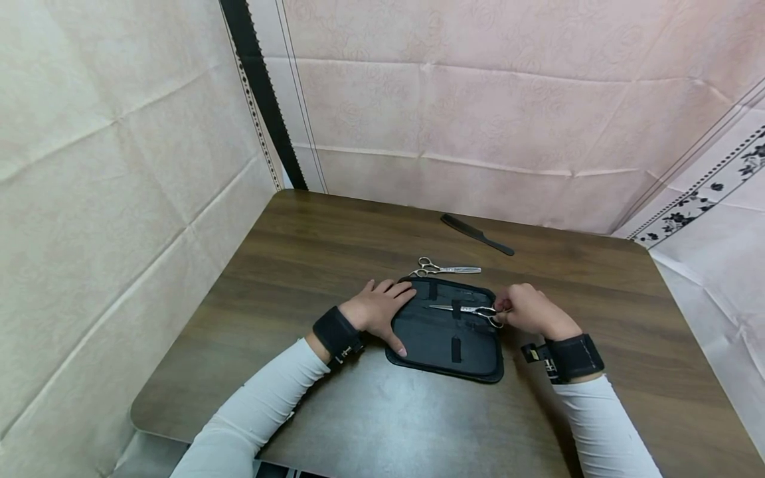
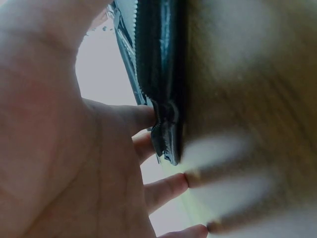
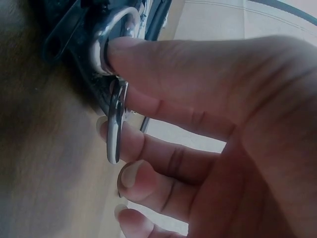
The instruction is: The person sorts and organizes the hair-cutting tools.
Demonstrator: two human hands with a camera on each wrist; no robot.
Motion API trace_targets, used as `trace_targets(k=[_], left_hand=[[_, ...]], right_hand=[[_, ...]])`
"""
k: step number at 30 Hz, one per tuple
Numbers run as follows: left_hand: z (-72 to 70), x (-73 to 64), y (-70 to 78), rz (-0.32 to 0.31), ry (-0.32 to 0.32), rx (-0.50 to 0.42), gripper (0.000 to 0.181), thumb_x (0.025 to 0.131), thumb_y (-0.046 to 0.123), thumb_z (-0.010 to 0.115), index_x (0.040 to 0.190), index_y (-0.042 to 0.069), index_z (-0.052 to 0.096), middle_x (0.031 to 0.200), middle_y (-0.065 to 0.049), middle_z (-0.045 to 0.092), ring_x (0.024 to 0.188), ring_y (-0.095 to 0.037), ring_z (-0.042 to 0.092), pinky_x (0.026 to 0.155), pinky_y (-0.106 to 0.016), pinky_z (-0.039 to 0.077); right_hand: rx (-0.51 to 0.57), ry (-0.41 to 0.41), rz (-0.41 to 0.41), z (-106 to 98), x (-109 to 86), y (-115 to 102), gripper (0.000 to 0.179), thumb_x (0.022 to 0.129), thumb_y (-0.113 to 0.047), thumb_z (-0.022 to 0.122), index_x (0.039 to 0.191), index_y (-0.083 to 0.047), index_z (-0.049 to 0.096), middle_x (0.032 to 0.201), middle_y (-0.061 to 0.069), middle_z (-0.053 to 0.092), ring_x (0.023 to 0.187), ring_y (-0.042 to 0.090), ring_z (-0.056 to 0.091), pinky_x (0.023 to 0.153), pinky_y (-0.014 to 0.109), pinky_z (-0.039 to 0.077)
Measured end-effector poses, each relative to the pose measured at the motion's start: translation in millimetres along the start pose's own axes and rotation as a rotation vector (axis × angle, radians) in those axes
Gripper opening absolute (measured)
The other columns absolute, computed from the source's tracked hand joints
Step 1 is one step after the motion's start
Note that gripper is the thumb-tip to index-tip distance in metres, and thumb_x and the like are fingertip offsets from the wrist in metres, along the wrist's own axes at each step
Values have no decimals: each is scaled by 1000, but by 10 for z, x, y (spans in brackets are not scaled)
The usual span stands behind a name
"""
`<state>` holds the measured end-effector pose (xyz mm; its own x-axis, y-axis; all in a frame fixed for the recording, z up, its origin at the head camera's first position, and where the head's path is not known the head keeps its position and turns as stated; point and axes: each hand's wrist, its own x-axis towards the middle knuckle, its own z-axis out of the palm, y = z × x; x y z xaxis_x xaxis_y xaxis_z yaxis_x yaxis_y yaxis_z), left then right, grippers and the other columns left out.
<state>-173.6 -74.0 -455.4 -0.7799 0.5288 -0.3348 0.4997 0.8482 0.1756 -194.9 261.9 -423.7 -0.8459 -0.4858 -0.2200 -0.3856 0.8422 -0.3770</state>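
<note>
A black zip case (image 1: 424, 338) lies spread flat on the table, with elastic loops inside. Silver scissors (image 1: 442, 307) lie across it, their blades passing under one loop and pointing left. My right hand (image 1: 528, 311) pinches the scissors' handles at the case's right edge. In the right wrist view, thumb and forefinger hold the finger rings (image 3: 114, 139), and the other fingers curl below. My left hand (image 1: 378, 312) rests spread on the case's left edge, thumb near its lower left corner. In the left wrist view, its straight fingers touch the zippered edge (image 2: 161, 74) and the table.
Thinning shears (image 1: 460, 270) lie just behind the case, one ring partly hidden by it. Farther back is a black comb (image 1: 478, 235) with a handle. The wooden table (image 1: 287, 265) has pale cloth hangings (image 1: 478, 113) behind and at both sides.
</note>
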Motion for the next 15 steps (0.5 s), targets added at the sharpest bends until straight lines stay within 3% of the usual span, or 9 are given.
trace_targets(k=[15], left_hand=[[9,3,-2,6,8,3,131,67,80,80,168,26,17,176,1,12,161,-28,15,126,-64,18]], right_hand=[[-33,-11,0,53,41,-8,11,94,-13,74,83,-14,72,72,-3,57,65,14,49,59,30,37]])
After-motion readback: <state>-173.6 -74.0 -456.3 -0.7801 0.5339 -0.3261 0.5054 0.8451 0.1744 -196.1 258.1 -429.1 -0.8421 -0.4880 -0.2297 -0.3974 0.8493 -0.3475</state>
